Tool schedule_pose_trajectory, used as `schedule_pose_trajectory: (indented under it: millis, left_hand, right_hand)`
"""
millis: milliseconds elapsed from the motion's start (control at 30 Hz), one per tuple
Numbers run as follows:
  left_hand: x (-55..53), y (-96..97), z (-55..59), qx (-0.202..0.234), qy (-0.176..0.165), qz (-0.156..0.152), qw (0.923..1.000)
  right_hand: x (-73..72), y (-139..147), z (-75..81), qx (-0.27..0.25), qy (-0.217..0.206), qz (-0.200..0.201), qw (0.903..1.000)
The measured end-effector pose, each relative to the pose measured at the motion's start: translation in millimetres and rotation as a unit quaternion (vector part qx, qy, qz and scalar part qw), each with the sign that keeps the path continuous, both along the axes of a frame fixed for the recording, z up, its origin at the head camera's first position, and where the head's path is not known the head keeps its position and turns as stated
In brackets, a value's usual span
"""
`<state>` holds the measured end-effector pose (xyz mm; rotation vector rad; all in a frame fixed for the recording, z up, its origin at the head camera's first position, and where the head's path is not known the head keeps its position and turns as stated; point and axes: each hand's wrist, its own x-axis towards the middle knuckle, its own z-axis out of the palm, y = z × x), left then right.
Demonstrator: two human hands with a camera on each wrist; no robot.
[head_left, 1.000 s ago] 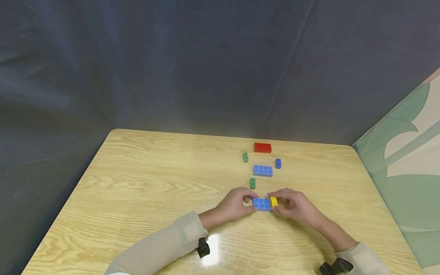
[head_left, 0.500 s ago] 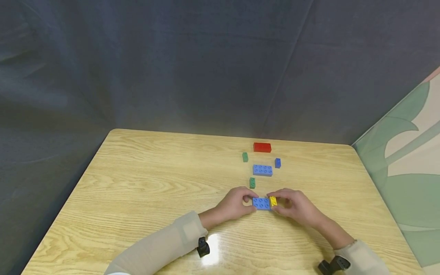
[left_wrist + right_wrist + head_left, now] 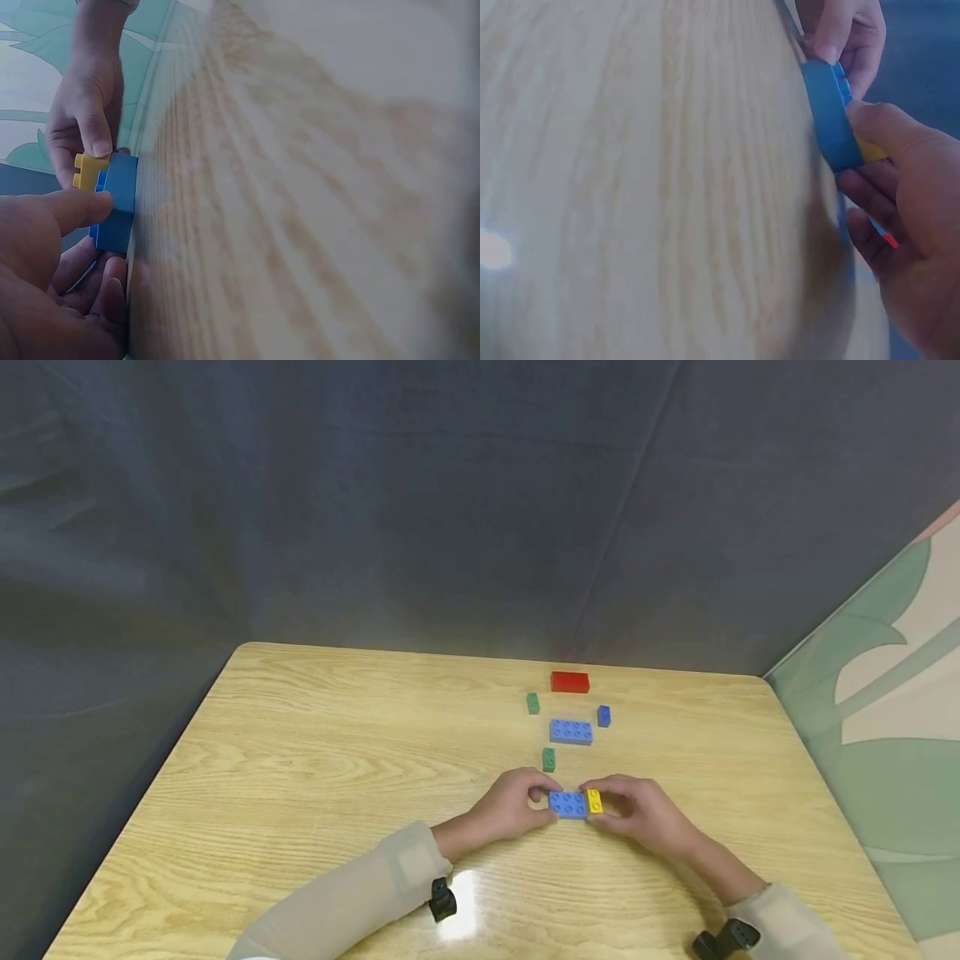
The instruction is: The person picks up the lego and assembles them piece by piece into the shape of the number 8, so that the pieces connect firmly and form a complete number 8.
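Observation:
A light blue studded toy brick lies low at the table in front of me. On its right end sits a small yellow two-stud brick, its studs higher than the blue ones in the left wrist view. My left hand grips the blue brick's left end between thumb and fingers. The yellow brick is pinched by my right hand, with thumb on the near side and fingers on the far side. The right wrist view shows that right thumb at the seam between yellow brick and blue brick.
Just beyond the hands lies a green two-stud brick. Farther back are a blue eight-stud brick, a small dark blue brick, another green brick and a red brick. A dark curtain hangs behind the table.
The yellow brick has straightened slightly on the blue brick's end, and the right fingertips have shifted a little left along it. The left hand keeps its hold; the other bricks stay put.

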<state>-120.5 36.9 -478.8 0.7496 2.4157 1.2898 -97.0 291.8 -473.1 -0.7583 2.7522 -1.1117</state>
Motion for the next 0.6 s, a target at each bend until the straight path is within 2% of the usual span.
schedule_pose_trajectory:
  millis: [133, 267, 433, 600]
  left_hand:
    - [0.3, 0.3, -1.2, 0.004, -0.002, -0.003, 1.0000]
    - [0.2, 1.3, -1.5, -0.002, -0.007, -0.006, 1.0000]
    - [-1.7, -0.2, 1.2, -0.010, -0.027, -0.004, 0.9996]
    - [-5.5, -6.1, 3.6, 0.024, -0.053, 0.009, 0.9983]
  right_hand:
    - [4.8, 0, -3.7, -0.037, -0.039, -0.029, 0.9981]
    - [6.9, 1, -6.9, -0.072, -0.069, -0.040, 0.9942]
    - [5.1, 2, -11.7, -0.088, -0.074, -0.041, 0.9925]
    - [3.5, 2, -15.2, -0.089, -0.069, -0.038, 0.9929]
